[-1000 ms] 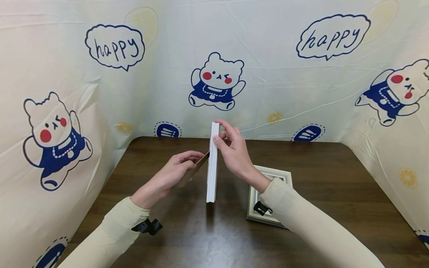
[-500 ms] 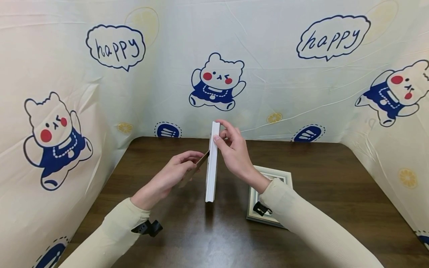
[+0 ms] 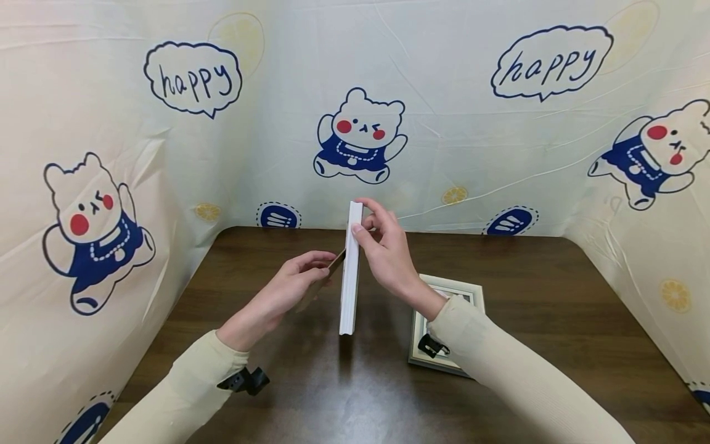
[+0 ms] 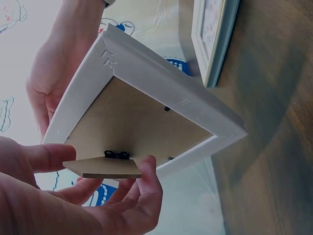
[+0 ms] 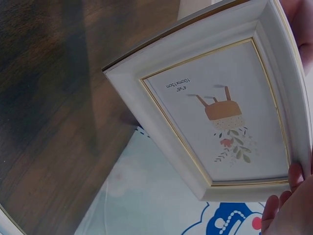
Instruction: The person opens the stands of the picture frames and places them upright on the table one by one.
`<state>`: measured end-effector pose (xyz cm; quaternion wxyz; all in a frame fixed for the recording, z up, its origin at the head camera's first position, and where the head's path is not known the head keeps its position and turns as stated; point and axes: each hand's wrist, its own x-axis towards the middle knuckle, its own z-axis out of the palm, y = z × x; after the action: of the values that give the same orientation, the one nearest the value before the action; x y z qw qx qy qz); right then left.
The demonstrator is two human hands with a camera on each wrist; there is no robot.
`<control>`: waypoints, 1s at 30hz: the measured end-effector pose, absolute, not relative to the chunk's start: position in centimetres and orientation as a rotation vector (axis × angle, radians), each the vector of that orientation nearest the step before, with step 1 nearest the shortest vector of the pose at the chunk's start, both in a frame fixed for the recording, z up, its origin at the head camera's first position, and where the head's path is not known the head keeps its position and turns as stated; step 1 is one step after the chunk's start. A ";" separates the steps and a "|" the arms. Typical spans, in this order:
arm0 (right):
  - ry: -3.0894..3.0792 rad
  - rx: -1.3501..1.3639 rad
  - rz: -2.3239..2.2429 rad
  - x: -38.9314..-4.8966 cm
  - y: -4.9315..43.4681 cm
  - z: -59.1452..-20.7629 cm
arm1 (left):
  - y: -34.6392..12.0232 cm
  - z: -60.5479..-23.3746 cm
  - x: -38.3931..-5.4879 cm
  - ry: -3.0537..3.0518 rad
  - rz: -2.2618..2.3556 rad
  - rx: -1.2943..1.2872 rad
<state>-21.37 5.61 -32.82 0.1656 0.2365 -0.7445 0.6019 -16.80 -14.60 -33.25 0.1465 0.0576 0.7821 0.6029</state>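
There's the table [image 3: 266,394] below the frame [image 3: 349,277], and the frame shows edge-on in the head view, its long edge running up the view. A second frame [image 3: 455,285] lies right of the frame. Right hand [image 3: 383,250], at the frame's upper right: thumb and fingers clamped on it! And left of the frame, the left hand [image 3: 294,280], the nearer to the stand [image 4: 102,169], pinches it thumb to fingers; the stand slants out from the frame's back at a black hinge [image 4: 117,154].

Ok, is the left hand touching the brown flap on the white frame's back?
Touching: the left wrist view shows the left hand gripping the brown flap, fingers at its side edges.
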 end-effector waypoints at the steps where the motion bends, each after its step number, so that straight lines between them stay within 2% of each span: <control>1: -2.122 0.673 1.714 -21.4 5.6 -32.8 | -14.6 -33.2 -16.8 2.253 1.737 0.164; 16: -2.138 0.661 1.710 -21.4 5.7 -32.9 | -13.8 -33.4 -15.7 2.600 1.563 0.345; 30: -2.131 0.670 1.716 -21.8 5.8 -33.2 | -12.5 -33.6 -12.1 3.123 1.276 0.458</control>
<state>-21.77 5.84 -33.20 0.1616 0.2347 -0.7465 0.6013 -12.15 -12.55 -33.62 -0.1309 0.1333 0.9094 0.3715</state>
